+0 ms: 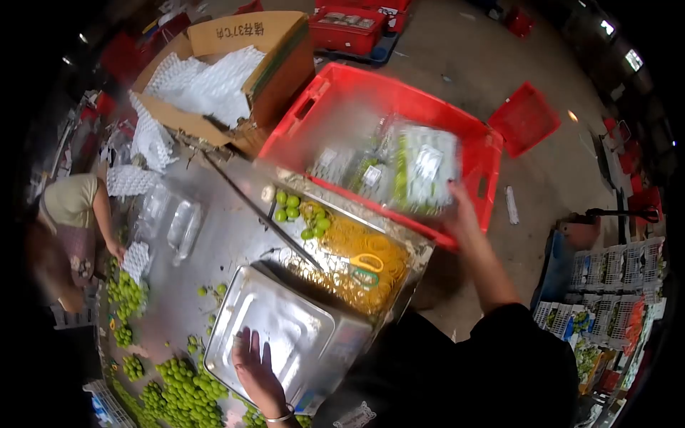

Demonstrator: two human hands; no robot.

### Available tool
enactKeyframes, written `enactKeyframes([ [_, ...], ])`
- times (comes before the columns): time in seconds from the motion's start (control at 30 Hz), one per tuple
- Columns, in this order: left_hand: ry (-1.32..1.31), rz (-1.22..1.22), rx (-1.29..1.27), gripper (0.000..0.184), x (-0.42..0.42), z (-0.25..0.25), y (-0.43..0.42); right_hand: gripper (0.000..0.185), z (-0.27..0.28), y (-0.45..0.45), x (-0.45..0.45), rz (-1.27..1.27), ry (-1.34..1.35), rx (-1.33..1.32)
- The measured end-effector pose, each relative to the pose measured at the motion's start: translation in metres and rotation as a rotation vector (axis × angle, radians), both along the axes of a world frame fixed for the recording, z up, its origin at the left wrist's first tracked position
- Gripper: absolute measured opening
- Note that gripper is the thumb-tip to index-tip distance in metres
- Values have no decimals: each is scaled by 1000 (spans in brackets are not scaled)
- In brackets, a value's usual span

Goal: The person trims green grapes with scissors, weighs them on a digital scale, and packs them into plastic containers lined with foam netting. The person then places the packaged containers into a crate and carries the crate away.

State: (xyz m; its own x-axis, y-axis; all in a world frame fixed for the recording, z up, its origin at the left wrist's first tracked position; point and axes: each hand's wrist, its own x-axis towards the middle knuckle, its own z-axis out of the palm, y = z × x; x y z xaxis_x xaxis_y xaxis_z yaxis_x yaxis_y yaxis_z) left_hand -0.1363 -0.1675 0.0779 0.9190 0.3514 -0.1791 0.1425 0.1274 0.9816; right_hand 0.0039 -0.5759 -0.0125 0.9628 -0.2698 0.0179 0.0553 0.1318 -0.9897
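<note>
My right hand (460, 210) is at the right end of a red crate (457, 118), its fingers on the edge of a clear pack of green grapes (426, 171). Other packs lie beside that one in the crate; part of the crate is blurred. My left hand (257, 367) is over the metal tray top of a scale (275, 321), fingers apart and holding nothing. Left of the scale lie loose bunches of green grapes (182, 389). Above the scale, a shallow tray holds yellow rubber bands (357, 246), scissors (367, 261) and a few grapes (288, 205).
A cardboard box (282, 68) with white foam netting (207, 82) stands at the upper left. Empty clear containers (184, 228) lie on the metal table (214, 250). Another person (71, 207) works at the left with grapes. More crates (524, 118) stand on the floor.
</note>
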Motion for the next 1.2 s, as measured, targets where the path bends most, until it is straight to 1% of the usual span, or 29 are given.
enactKeyframes([
  [0.03,45,6,-12,68,1,-9,8,48,-34,-47,38,-103,35,189],
  [0.07,94,17,-21,66,0,-21,17,48,-47,-72,57,-219,44,234],
  [0.17,178,-44,240,47,9,-53,33,52,-100,-130,96,-220,149,116],
  [0.2,118,-50,193,44,15,-60,38,51,-117,-130,107,-351,398,-178],
  [0.23,209,-108,442,39,34,-44,38,46,-149,-134,112,-400,472,-628],
  [0.27,248,-163,810,35,55,-27,33,42,-179,-137,115,-491,586,-1074],
  [0.3,225,-224,1059,34,75,-20,37,36,-219,-135,112,-489,459,-1654],
  [0.33,159,-210,1231,34,82,-32,53,30,-183,-125,120,355,822,-1873],
  [0.4,115,-144,1306,32,93,-44,84,31,-235,-158,121,274,627,-2027],
  [0.47,135,5,1396,33,94,-55,122,31,-179,-144,148,537,870,-1805],
  [0.5,173,78,1427,35,89,-64,143,32,-150,-131,163,554,895,-1739],
  [0.53,212,151,1457,38,83,-71,163,32,-122,-111,176,486,744,-1693],
  [0.6,360,321,1503,42,61,-86,203,29,-106,-58,195,38,-100,-1332],
  [0.67,475,536,1431,44,33,-104,250,28,-25,78,183,401,-108,-602],
  [0.7,532,580,1353,44,18,-118,283,28,11,147,163,635,45,-283],
  [0.73,670,601,1228,39,10,-122,301,29,27,204,151,956,29,-81],
  [0.77,728,680,1176,35,9,-123,311,32,43,264,138,1129,102,-176],
  [0.8,708,724,1120,30,10,-123,315,36,28,319,128,1227,158,-177],
  [0.83,688,764,751,21,0,-156,345,37,21,370,122,1365,15,-335],
  [0.87,762,813,42,16,15,-138,331,49,38,413,115,1528,188,-667],
  [0.9,661,654,-25,16,24,-121,312,59,17,450,108,1539,116,-796],
  [0.93,470,621,-116,13,30,-121,303,68,-9,483,101,1540,45,-925],
  [0.97,285,575,-227,10,36,-121,294,68,-11,504,97,1548,41,-933],
  [1.0,372,434,-325,12,44,-108,284,75,-12,521,94,1431,89,-960],
  [1.03,409,363,-137,14,46,-105,291,81,-15,536,94,1314,132,-988],
  [1.07,441,295,55,17,49,-105,303,81,-23,546,98,1323,124,-1003],
  [1.13,437,689,1027,19,51,-106,343,82,-34,557,107,1199,310,-561],
  [1.17,513,837,1213,20,49,-114,365,79,-26,559,106,1197,429,-450],
  [1.2,589,985,1396,22,48,-127,387,79,-16,559,102,1196,420,-464],
])
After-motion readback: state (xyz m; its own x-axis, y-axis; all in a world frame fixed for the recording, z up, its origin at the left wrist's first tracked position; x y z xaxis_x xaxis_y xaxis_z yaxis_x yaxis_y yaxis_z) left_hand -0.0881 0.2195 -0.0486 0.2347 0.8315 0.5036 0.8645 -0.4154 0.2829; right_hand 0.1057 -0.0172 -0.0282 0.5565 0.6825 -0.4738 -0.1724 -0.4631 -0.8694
